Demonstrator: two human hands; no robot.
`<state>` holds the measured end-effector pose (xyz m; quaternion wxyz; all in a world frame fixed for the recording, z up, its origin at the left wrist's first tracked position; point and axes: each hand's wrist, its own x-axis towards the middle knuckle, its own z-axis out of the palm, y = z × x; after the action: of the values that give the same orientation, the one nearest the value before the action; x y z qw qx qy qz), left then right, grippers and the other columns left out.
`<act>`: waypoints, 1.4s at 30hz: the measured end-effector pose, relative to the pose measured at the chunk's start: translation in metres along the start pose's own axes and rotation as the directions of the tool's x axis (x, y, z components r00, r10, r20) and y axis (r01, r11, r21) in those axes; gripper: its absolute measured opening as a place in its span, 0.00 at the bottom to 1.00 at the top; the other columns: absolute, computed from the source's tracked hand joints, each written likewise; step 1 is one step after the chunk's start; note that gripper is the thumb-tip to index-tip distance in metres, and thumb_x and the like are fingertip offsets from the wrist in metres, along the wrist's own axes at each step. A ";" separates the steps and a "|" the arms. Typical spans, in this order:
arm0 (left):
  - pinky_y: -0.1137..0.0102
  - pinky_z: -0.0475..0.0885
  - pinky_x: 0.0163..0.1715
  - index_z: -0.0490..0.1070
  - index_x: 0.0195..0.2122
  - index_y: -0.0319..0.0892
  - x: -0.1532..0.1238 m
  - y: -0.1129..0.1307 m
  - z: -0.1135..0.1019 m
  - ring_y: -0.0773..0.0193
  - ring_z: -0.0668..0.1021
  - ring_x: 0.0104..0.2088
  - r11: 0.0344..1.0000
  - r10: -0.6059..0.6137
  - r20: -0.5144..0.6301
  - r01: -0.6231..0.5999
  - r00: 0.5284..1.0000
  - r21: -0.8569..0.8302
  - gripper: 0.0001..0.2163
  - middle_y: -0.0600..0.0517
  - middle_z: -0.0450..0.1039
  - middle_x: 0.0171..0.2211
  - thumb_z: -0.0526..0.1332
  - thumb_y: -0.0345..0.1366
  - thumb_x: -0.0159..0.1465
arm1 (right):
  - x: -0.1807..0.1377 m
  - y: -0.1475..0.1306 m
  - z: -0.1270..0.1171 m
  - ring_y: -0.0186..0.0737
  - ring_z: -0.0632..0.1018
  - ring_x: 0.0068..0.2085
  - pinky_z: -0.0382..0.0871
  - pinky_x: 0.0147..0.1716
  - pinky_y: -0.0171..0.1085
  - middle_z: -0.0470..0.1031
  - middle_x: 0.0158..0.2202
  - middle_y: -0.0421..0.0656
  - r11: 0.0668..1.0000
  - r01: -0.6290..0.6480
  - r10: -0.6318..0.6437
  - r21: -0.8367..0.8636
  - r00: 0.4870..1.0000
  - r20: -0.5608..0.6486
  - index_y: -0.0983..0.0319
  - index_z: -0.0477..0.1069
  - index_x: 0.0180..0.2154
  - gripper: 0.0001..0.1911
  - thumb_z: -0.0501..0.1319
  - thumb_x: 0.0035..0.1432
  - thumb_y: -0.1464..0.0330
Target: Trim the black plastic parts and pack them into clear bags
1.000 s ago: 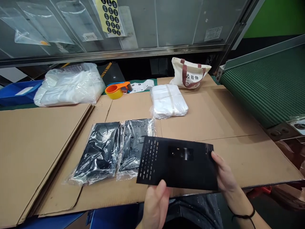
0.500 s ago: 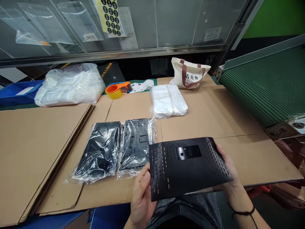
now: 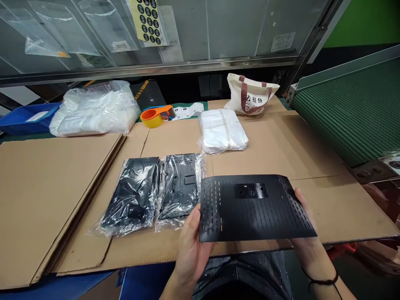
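A black slotted panel [image 3: 250, 216], with a glossy rectangle near its far edge, is held up off the cardboard between my two hands. My left hand [image 3: 192, 241] grips its left edge, the thumb on the near side. At the right edge, my right hand [image 3: 304, 233] holds it from beside and below, most of its fingers hidden by the panel. Left of the panel lie two black parts in clear plastic: a smooth-looking bagged panel [image 3: 133, 193] and a bagged ribbed panel [image 3: 181, 187], side by side on the cardboard.
A stack of clear bags [image 3: 222, 131] lies behind the panel, near a canvas tote [image 3: 251, 95]. An orange tape dispenser [image 3: 156, 116] and a large plastic-wrapped bundle [image 3: 96, 109] stand back left. Cardboard sheets [image 3: 53, 196] are stacked left; a green conveyor belt [image 3: 353, 104] runs right.
Both hands have shifted the panel slightly right and turned it, so its near edge is now more level and it looks flatter. The view has moved a little; the bagged parts stay put.
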<state>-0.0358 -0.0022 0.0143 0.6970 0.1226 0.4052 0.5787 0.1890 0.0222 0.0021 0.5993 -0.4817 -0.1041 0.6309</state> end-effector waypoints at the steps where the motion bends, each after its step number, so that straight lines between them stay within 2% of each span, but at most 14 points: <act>1: 0.74 0.74 0.40 0.79 0.37 0.43 0.001 -0.001 0.000 0.68 0.77 0.34 0.999 0.028 -0.010 -0.028 1.000 0.018 0.15 0.52 0.78 0.34 0.70 0.47 0.54 | 0.000 -0.001 0.000 0.53 0.82 0.38 0.76 0.46 0.48 0.80 0.23 0.40 1.000 0.027 -0.027 -0.006 1.000 0.001 0.57 0.79 0.26 0.18 0.73 0.36 0.52; 6: 0.75 0.74 0.31 0.77 0.38 0.44 0.005 0.002 -0.004 0.70 0.75 0.27 0.983 0.144 -0.081 -0.134 0.986 0.123 0.15 0.53 0.76 0.30 0.70 0.47 0.53 | -0.004 -0.003 0.002 0.55 0.82 0.38 0.76 0.45 0.51 0.80 0.21 0.43 0.993 0.073 -0.065 -0.098 0.995 0.076 0.57 0.79 0.24 0.20 0.71 0.36 0.47; 14: 0.78 0.74 0.28 0.78 0.36 0.43 0.013 0.010 -0.012 0.66 0.78 0.29 0.948 0.252 -0.250 -0.186 0.935 0.258 0.21 0.51 0.79 0.32 0.75 0.47 0.42 | -0.012 -0.003 0.004 0.54 0.83 0.33 0.77 0.40 0.50 0.80 0.22 0.44 0.991 0.046 -0.025 -0.129 0.987 0.160 0.56 0.79 0.23 0.23 0.70 0.35 0.44; 19: 0.73 0.76 0.35 0.78 0.37 0.42 0.016 0.013 -0.018 0.60 0.80 0.36 0.919 0.282 -0.263 -0.180 0.923 0.351 0.22 0.49 0.80 0.36 0.74 0.48 0.44 | -0.015 0.000 0.004 0.49 0.82 0.31 0.79 0.36 0.45 0.81 0.26 0.42 0.982 0.134 -0.097 -0.129 0.961 0.259 0.57 0.79 0.30 0.21 0.70 0.42 0.48; 22: 0.67 0.71 0.50 0.78 0.40 0.45 0.014 0.010 -0.023 0.57 0.77 0.47 0.836 0.420 -0.238 -0.270 0.876 0.478 0.20 0.51 0.79 0.42 0.71 0.49 0.49 | -0.018 -0.001 0.004 0.48 0.83 0.34 0.79 0.37 0.42 0.82 0.28 0.44 0.931 0.289 -0.197 -0.225 0.913 0.358 0.58 0.79 0.35 0.20 0.64 0.53 0.49; 24: 0.64 0.62 0.60 0.76 0.45 0.48 0.010 0.007 -0.023 0.57 0.73 0.54 0.713 0.545 -0.163 -0.353 0.822 0.606 0.18 0.53 0.76 0.48 0.68 0.47 0.55 | -0.020 -0.003 0.005 0.46 0.83 0.36 0.78 0.38 0.40 0.82 0.33 0.44 0.797 0.502 -0.314 -0.336 0.819 0.480 0.58 0.77 0.41 0.17 0.61 0.59 0.54; 26: 0.64 0.55 0.64 0.73 0.52 0.47 0.005 0.003 -0.020 0.56 0.68 0.60 0.627 0.609 -0.036 -0.453 0.793 0.634 0.20 0.52 0.71 0.56 0.63 0.48 0.61 | -0.022 -0.004 0.005 0.43 0.82 0.41 0.77 0.42 0.40 0.82 0.40 0.44 0.520 0.756 -0.420 -0.397 0.631 0.652 0.55 0.73 0.50 0.14 0.59 0.63 0.61; 29: 0.63 0.57 0.64 0.64 0.60 0.44 -0.001 0.000 -0.012 0.51 0.63 0.63 0.706 0.579 0.055 -0.534 0.813 0.465 0.30 0.49 0.65 0.61 0.54 0.57 0.63 | -0.021 -0.005 0.006 0.43 0.75 0.53 0.70 0.52 0.46 0.77 0.51 0.44 0.031 0.941 -0.507 -0.337 0.306 0.806 0.53 0.63 0.60 0.21 0.51 0.68 0.71; 30: 0.62 0.59 0.63 0.63 0.61 0.43 -0.002 -0.001 -0.009 0.51 0.62 0.63 0.740 0.570 0.041 -0.534 0.821 0.409 0.30 0.48 0.65 0.61 0.54 0.57 0.63 | -0.021 -0.004 0.006 0.44 0.71 0.57 0.67 0.55 0.49 0.73 0.55 0.44 -0.087 0.943 -0.522 -0.323 0.233 0.820 0.53 0.60 0.62 0.23 0.49 0.68 0.72; 31: 0.62 0.61 0.62 0.63 0.61 0.43 -0.003 -0.001 -0.007 0.50 0.63 0.63 0.762 0.566 0.021 -0.532 0.824 0.370 0.29 0.48 0.64 0.61 0.55 0.54 0.63 | -0.020 -0.002 0.007 0.45 0.67 0.60 0.65 0.57 0.51 0.68 0.60 0.44 -0.164 0.930 -0.531 -0.328 0.197 0.824 0.53 0.57 0.63 0.25 0.49 0.68 0.74; 33: 0.63 0.61 0.62 0.64 0.60 0.44 -0.004 -0.001 -0.002 0.51 0.62 0.64 0.765 0.585 0.002 -0.553 0.811 0.329 0.24 0.50 0.62 0.63 0.58 0.43 0.64 | -0.021 0.002 0.008 0.48 0.59 0.65 0.59 0.60 0.56 0.54 0.67 0.40 -0.211 0.897 -0.537 -0.387 0.224 0.813 0.49 0.51 0.65 0.31 0.51 0.65 0.76; 36: 0.61 0.58 0.64 0.65 0.59 0.46 -0.006 0.001 0.003 0.52 0.60 0.65 0.717 0.647 0.021 -0.617 0.762 0.325 0.23 0.52 0.59 0.65 0.60 0.32 0.62 | -0.023 0.011 0.012 0.51 0.52 0.68 0.55 0.61 0.61 0.40 0.71 0.36 -0.096 0.855 -0.558 -0.509 0.377 0.739 0.43 0.44 0.66 0.38 0.54 0.63 0.77; 39: 0.57 0.53 0.66 0.65 0.60 0.50 -0.008 0.003 0.006 0.52 0.56 0.66 0.688 0.673 0.019 -0.635 0.739 0.351 0.25 0.55 0.57 0.66 0.59 0.29 0.61 | -0.025 0.018 0.014 0.52 0.48 0.69 0.51 0.63 0.62 0.35 0.71 0.34 0.052 0.826 -0.534 -0.562 0.498 0.683 0.42 0.38 0.67 0.41 0.56 0.62 0.75; 42: 0.54 0.50 0.67 0.63 0.61 0.51 -0.008 0.003 0.007 0.51 0.54 0.67 0.681 0.683 0.011 -0.643 0.730 0.352 0.26 0.56 0.56 0.66 0.59 0.28 0.61 | -0.027 0.022 0.013 0.52 0.47 0.69 0.50 0.65 0.59 0.34 0.71 0.32 0.127 0.814 -0.506 -0.567 0.545 0.669 0.43 0.36 0.67 0.41 0.55 0.62 0.74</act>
<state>-0.0331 -0.0068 0.0245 0.3826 0.3414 0.4659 0.7211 0.1602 -0.0003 0.0064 0.4737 -0.4964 -0.6936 0.2194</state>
